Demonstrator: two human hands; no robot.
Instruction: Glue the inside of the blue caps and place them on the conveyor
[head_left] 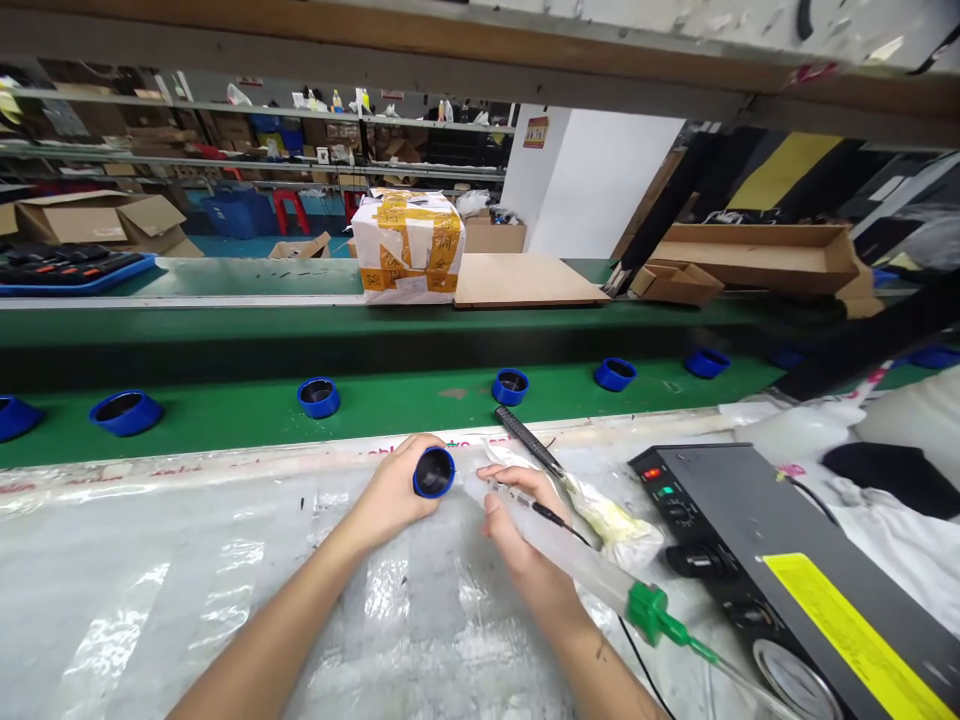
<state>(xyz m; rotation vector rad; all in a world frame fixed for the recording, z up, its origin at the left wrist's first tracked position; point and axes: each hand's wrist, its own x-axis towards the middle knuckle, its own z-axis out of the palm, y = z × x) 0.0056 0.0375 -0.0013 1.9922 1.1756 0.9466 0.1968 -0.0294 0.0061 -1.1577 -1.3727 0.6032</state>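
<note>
My left hand [401, 485] is wrapped round a blue ring-shaped cup [434, 472] with a dark inside, its opening turned toward me. In my right hand [529, 525] lies a translucent dispensing syringe [574, 558], with a green cap and a hose at its rear end. A small switch with a black cable runs along the barrel under my fingers. The syringe's front end points toward the cup, a short gap apart. Beyond my hands, similar blue cups [319, 397] stand spaced out on the green conveyor belt [405, 405].
A dark grey dispenser box [780, 540] with knobs and a gauge stands at right. A black-handled tool [527, 440] and a crumpled yellowish wipe [619, 525] lie beside my right hand. Past the belt sits a taped carton [410, 245]. A shelf beam [375, 60] crosses overhead.
</note>
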